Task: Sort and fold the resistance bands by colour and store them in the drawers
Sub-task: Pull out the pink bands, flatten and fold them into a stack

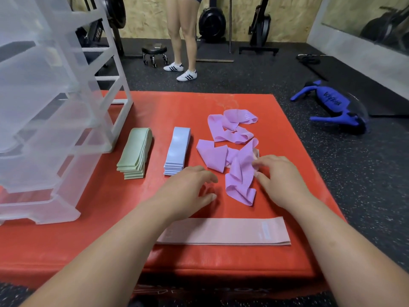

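On the red mat (pixel 88 240) lie a neat stack of green bands (pixel 135 154), a neat stack of light blue bands (pixel 178 151) and a loose heap of purple bands (pixel 232 149). A flat pale pink band (pixel 223 231) lies across the front, under my forearms. My left hand (pixel 188 189) hovers with relaxed fingers just left of the purple heap, holding nothing. My right hand (pixel 281 176) touches the right side of the heap, its fingertips on a pale pink band (pixel 256 154) tucked in there. The clear plastic drawer unit (pixel 44 120) stands at the left.
A person in white trainers (pixel 181 69) stands beyond the mat. A blue training bag (pixel 332 107) lies on the black floor at the right. A small wheeled stool (pixel 154 53) and gym machines stand at the back wall.
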Motion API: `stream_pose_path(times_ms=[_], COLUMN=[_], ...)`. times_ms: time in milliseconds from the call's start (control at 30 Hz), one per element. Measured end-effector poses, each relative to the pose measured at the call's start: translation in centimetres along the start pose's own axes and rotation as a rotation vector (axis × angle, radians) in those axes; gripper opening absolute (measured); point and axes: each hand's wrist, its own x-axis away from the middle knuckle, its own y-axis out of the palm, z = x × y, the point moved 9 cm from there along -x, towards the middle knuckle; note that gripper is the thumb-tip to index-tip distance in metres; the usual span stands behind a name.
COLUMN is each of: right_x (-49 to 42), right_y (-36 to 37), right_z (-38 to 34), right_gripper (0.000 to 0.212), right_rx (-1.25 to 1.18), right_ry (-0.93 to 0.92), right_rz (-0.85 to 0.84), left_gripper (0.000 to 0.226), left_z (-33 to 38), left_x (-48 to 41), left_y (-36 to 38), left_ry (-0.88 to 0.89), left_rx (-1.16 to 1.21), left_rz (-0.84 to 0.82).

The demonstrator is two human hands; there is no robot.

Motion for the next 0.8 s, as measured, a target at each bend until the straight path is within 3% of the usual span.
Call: stream_pose_path(times_ms=[133, 267, 367, 533, 800], right_x=[0.7, 2.4, 3.2, 3.8, 4.9], right_y=[-5.1, -8.3, -9.4, -9.0, -12.3], right_z=[1.5, 3.4, 4.2, 5.0, 3.7], right_gripper=[0.010, 0.021, 0.028, 0.021, 0.022], right_rx=[-0.095, -0.081, -0.103, -0.233, -0.154], right_ry=[0.136, 0.290, 0.332, 0.356, 0.259], right_rz=[0.250, 0.384, 0.385, 0.296, 0.501], left_gripper=[0.033, 0.029, 0.026, 0.023, 0.028], left_z=[0.3, 1.0, 1.6, 3.2, 4.7], left_x=[-0.4, -0.5, -0.4, -0.3, -0.7], left_y=[-0.3, -0.6, -0.9, -1.1, -1.2], left_ry=[-0.012, -0.012, -0.026, -0.007, -0.017], left_rx=[0.020, 0.039, 0.052, 0.068, 0.126], left_rz=[0.041, 0.072, 0.116, 0.148, 0.211])
